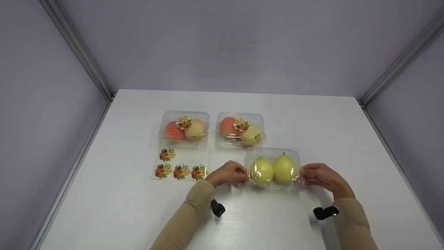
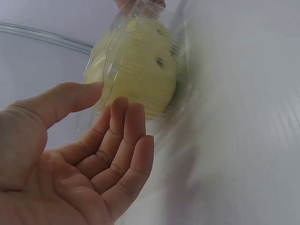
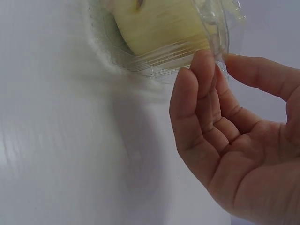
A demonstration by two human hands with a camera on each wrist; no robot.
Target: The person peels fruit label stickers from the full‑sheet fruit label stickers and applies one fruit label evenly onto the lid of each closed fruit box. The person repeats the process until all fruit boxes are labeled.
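A clear plastic clamshell box (image 1: 273, 151) holds two yellow-green pears (image 1: 284, 168) side by side, stems toward the back. At its left side my left hand (image 1: 230, 172) pinches the rim between thumb and fingertips; the left wrist view shows that thumb (image 2: 77, 98) on the lid's edge, fingers curled below. My right hand (image 1: 321, 176) pinches the opposite rim; in the right wrist view the index fingertip (image 3: 204, 65) and thumb meet at the flange. Through the ribbed wall the pears (image 3: 159, 28) show, the lid lying over them.
Behind stand two more clear boxes, the left box (image 1: 167, 116) and the right box (image 1: 257, 117), each with a red and a pale fruit and a fruit sticker (image 1: 241, 124) on top. A sticker sheet (image 1: 187, 155) with several fruit stickers lies left. Walls enclose the white table (image 1: 312, 114).
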